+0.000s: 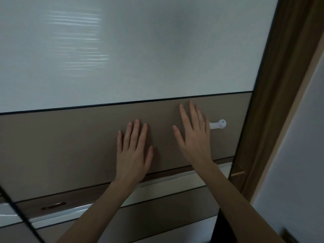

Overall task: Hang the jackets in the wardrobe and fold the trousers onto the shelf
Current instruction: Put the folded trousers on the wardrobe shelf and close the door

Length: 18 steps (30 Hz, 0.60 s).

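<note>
Standing before one wardrobe door (70, 151), with two hands showing against it and one small white hook (218, 124) sticking out of it.

Door: one sliding panel, with a pale frosted pane (122, 50) lying above a dark dividing line and a taupe band lying below it. A wooden frame (273, 95) is running down the right edge.

Left hand (134, 151): lying flat on the taupe band, fingers straight and close together, gripping nothing, palm pressing the panel.

Right hand (194, 135): reaching higher, fingers straight and spread, fingertips nearing the dark line; it is holding nothing, and whether the palm is fully touching the panel I cannot tell.

Hook: sitting on the taupe band just beside the right hand, on its outer side, partly hidden by the fingers.

Both forearms are coming up bare from the lower edge. No jackets or trousers are showing; the door is lying directly under both hands.
</note>
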Tool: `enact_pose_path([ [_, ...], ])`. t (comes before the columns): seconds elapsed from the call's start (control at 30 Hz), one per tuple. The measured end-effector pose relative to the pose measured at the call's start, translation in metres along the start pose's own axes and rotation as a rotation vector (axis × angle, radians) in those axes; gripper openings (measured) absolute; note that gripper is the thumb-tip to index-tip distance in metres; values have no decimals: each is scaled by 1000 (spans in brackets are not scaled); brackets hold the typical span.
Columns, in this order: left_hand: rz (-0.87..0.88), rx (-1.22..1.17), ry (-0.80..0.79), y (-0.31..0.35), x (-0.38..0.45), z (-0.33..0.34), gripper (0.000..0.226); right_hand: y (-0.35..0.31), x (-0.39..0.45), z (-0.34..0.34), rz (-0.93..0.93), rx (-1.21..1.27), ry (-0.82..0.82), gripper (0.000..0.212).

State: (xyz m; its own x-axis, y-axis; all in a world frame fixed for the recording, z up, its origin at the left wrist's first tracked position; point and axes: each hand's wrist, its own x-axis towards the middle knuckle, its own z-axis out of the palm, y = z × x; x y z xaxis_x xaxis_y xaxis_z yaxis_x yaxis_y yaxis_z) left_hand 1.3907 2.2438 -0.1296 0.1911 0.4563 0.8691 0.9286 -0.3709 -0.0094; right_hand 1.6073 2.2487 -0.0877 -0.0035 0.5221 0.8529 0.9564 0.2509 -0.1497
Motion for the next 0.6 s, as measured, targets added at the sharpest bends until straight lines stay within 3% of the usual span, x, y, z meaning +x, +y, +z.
enact_pose_path([
  [0.27,56,-39,-73,29,8,10,68,21,-22,-15,120,36,-105,63],
  [0.43,66,-92,-98,20,2,9,67,14,-34,-19,116,33,-227,65],
  [0.6,127,-221,-159,7,-5,-1,67,-8,-35,-22,149,34,-239,65],
])
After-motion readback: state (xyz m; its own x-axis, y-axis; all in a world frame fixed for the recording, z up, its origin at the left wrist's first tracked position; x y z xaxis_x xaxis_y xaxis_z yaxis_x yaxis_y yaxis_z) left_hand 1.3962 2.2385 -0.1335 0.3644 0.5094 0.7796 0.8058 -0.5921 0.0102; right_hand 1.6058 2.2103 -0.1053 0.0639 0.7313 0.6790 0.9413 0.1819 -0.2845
